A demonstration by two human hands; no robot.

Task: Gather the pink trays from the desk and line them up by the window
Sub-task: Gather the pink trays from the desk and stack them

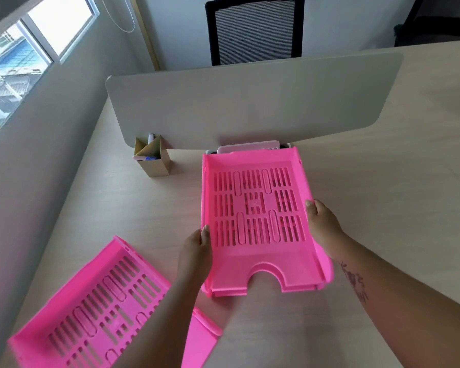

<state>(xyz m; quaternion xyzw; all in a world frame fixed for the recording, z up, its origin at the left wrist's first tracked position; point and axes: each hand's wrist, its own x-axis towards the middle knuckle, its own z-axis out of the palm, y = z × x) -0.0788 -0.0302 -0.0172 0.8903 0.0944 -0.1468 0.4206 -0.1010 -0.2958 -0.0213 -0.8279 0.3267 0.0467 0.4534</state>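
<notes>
A pink slotted tray (pixel 258 213) is at the middle of the desk, its far end near the divider. It looks like the top of a nested stack, since a second pink edge shows under its near end. My left hand (pixel 197 251) grips its left wall and my right hand (pixel 322 227) grips its right wall. Another pink tray (pixel 96 312) lies at an angle on the desk at the lower left, on the window side, partly cut off by the frame and by my left forearm.
A grey divider panel (pixel 250 102) stands across the desk. A cardboard pen holder (pixel 153 158) sits at its left foot. A white object (pixel 248 149) shows behind the held tray. The window (pixel 24 49) is at the upper left, and a black chair (pixel 255 27) stands beyond the divider.
</notes>
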